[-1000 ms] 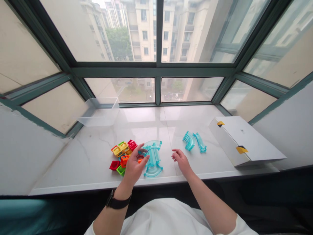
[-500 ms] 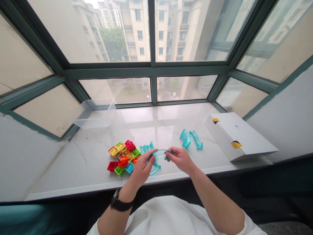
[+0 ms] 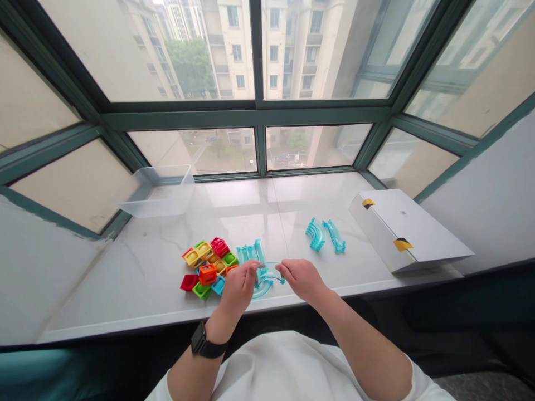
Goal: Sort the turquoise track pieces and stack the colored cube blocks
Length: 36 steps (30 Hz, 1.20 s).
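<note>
Between my hands is a curved, see-through blue toy track piece (image 3: 271, 270), held above the sill by its two ends. My left hand (image 3: 239, 285) pinches the left end, and my right hand (image 3: 301, 279) grips the right end with thumb and fingers. Just behind and below it lie more clear blue track pieces (image 3: 249, 253), partly covered by my left hand. Left of that hand is a pile of coloured toy blocks (image 3: 208, 273) in red, orange, yellow, green and blue.
Two more blue track pieces (image 3: 316, 234) lie farther back on the right. A clear plastic bin (image 3: 161, 207) stands at the back left. On the right sits a white box (image 3: 418, 225) with yellow-black tabs. The white sill (image 3: 104, 289) ends at a front edge before my body.
The held track piece has turned so its arch shows more from the front. My right fingers have shifted on its end, and the view has moved slightly.
</note>
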Each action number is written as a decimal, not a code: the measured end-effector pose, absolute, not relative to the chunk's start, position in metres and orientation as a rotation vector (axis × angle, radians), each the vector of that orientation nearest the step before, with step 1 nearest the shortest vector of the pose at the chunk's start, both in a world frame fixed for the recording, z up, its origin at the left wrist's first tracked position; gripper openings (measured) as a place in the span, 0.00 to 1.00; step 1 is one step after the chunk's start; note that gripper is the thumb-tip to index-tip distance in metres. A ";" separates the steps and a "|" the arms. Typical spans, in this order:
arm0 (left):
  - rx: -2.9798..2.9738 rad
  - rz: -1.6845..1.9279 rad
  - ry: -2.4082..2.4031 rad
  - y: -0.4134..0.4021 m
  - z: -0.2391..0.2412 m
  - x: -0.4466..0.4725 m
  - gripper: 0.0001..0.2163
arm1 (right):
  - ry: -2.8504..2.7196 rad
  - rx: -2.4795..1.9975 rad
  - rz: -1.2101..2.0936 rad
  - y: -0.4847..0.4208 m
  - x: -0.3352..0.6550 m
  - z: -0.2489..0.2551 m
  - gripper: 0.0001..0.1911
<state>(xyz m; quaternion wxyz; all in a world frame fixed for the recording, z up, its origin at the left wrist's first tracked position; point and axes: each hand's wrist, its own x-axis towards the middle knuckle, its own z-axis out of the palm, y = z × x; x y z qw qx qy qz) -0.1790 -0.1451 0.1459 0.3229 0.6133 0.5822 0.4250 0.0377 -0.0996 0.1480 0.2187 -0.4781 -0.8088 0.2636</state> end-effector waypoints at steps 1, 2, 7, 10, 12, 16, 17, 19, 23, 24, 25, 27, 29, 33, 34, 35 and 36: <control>1.536 1.183 1.503 -0.146 0.142 -0.179 0.30 | -2.207 -1.344 0.748 -0.099 0.038 0.147 0.32; 1.461 1.248 1.475 -0.146 0.139 -0.178 0.31 | -2.165 -1.365 0.763 -0.099 0.039 0.145 0.30; 1.208 1.301 1.338 -0.144 0.131 -0.165 0.27 | -2.069 -1.375 0.746 -0.099 0.040 0.144 0.22; 1.124 1.286 1.288 -0.140 0.132 -0.158 0.27 | -2.094 -1.334 0.765 -0.102 0.040 0.144 0.18; 1.107 1.306 1.261 -0.138 0.132 -0.156 0.28 | -2.084 -1.290 0.804 -0.105 0.042 0.143 0.15; 1.085 1.333 1.239 -0.134 0.131 -0.159 0.31 | -2.000 -1.088 0.904 -0.109 0.051 0.142 0.23; 1.077 1.337 1.248 -0.133 0.131 -0.160 0.32 | -1.995 -1.012 0.924 -0.110 0.054 0.142 0.25; 1.064 1.338 1.265 -0.132 0.130 -0.161 0.33 | -2.020 -0.877 0.949 -0.110 0.058 0.142 0.21; 1.057 1.330 1.291 -0.131 0.131 -0.157 0.34 | -2.063 -0.784 0.944 -0.110 0.064 0.142 0.11; 1.065 1.333 1.296 -0.131 0.131 -0.155 0.34 | -2.052 -0.787 0.937 -0.110 0.065 0.141 0.10; 1.080 1.333 1.300 -0.131 0.131 -0.154 0.34 | -2.039 -0.794 0.931 -0.110 0.066 0.140 0.10; 1.109 1.338 1.294 -0.131 0.129 -0.151 0.33 | -2.014 -0.816 0.912 -0.109 0.069 0.136 0.09; 1.129 1.338 1.276 -0.129 0.126 -0.149 0.33 | -1.993 -0.845 0.877 -0.107 0.072 0.132 0.08; 1.141 1.301 1.235 -0.125 0.119 -0.146 0.32 | -1.998 -0.890 0.818 -0.103 0.077 0.127 0.08; 1.141 1.285 1.230 -0.124 0.117 -0.145 0.31 | -2.000 -0.892 0.814 -0.102 0.078 0.127 0.08; 1.141 1.270 1.226 -0.123 0.116 -0.144 0.31 | -2.001 -0.892 0.812 -0.101 0.078 0.126 0.09; 1.141 1.256 1.223 -0.123 0.115 -0.143 0.31 | -1.996 -0.890 0.810 -0.101 0.078 0.125 0.09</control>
